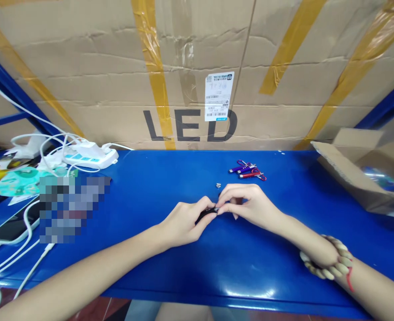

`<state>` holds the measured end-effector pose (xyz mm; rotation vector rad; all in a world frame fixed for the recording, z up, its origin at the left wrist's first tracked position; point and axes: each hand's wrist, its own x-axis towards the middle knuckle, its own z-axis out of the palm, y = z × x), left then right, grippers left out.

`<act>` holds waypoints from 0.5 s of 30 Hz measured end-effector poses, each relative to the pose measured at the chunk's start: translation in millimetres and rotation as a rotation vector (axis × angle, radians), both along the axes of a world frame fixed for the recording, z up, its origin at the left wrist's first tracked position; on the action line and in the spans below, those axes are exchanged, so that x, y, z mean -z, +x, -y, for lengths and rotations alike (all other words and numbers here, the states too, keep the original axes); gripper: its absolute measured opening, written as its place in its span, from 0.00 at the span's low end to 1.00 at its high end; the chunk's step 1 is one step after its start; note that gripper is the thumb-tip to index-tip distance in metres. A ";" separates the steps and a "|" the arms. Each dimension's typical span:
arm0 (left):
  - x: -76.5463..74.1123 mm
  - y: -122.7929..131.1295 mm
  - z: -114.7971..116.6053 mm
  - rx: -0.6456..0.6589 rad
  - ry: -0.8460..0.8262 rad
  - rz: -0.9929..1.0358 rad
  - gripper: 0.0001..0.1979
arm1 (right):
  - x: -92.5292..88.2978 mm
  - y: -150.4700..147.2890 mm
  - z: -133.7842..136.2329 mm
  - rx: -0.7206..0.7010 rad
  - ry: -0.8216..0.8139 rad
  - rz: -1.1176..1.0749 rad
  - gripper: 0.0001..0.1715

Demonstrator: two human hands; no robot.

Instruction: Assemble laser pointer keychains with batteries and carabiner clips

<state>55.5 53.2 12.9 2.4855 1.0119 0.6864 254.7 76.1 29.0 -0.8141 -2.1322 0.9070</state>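
My left hand [187,222] is closed around a slim black keychain flashlight [206,214], held just above the blue table. At its right end, my right hand [242,200] pinches thumb and fingers together. A glint of silver shows there, but the fingertips hide what they hold. Just behind the hands lie small silver button batteries [218,185], too small to count surely. Farther back rest purple keychain flashlights [245,168] and a red keychain flashlight [249,175], with carabiner clips.
A large carton [110,89] marked LED stands behind the blue table [170,276]. To the right is an open cardboard box [337,165] with shiny items inside. At left are a white power strip [93,157], tangled cables, a phone [14,225] and a teal packet [23,180].
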 end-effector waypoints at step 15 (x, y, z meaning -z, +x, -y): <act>0.3 -1.8 1.8 0.039 0.013 -0.057 0.08 | -3.7 0.6 0.0 -0.003 -0.159 0.009 0.16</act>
